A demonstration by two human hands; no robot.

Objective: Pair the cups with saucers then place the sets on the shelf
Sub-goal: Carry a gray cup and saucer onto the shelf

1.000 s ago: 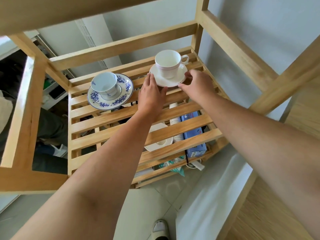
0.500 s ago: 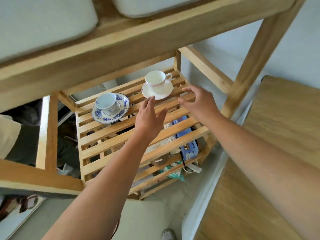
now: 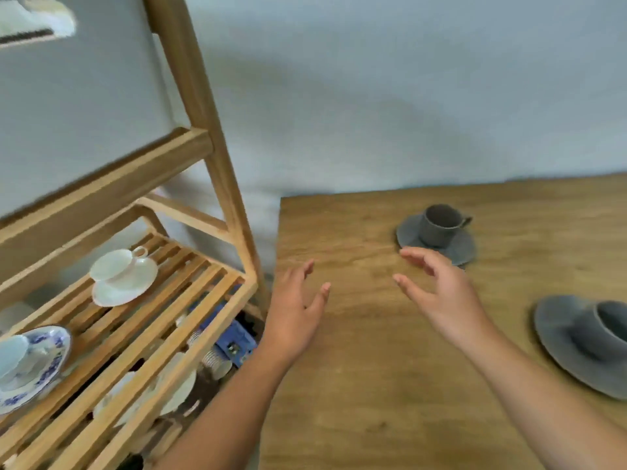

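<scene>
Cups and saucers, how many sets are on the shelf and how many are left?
Done: the white set and the blue-patterned set sit on the slatted shelf. In hand: nothing; the left hand and right hand are open above the table. Left: two paired grey sets, the far one and the near one.

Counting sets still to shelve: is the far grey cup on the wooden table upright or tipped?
Upright. The far grey cup shows its open mouth facing up and sits centred on its grey saucer.
</scene>
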